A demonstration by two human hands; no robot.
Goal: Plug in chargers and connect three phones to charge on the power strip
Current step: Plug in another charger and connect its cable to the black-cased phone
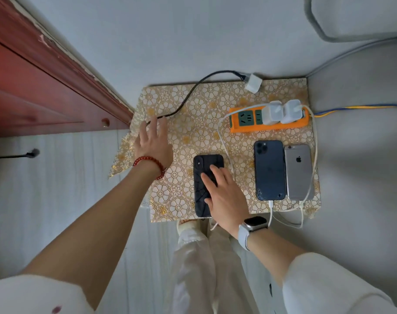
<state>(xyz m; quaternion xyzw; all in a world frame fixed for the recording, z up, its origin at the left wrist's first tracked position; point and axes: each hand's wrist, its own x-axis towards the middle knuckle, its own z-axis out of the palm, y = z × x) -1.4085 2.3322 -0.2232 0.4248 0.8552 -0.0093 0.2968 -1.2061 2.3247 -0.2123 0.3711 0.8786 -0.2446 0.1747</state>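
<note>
An orange power strip (242, 126) lies at the back right of a small table with a gold flower-pattern cloth (193, 123). Two white chargers (281, 112) sit in it, and white cables run to a dark blue phone (270, 171) and a silver phone (298, 173) lying face down side by side. A third white charger (253, 83) with a black braided cable (193, 90) lies loose at the back edge. My left hand (153, 141) reaches with spread fingers over the cable's near end. My right hand (222, 196) rests flat on a black phone (204, 177).
A red-brown wooden cabinet (46, 87) stands at the left, close to the table's corner. Grey wall surrounds the table, with blue and yellow wires (351, 108) running off right. My legs in white trousers (204, 268) stand at the table's front edge.
</note>
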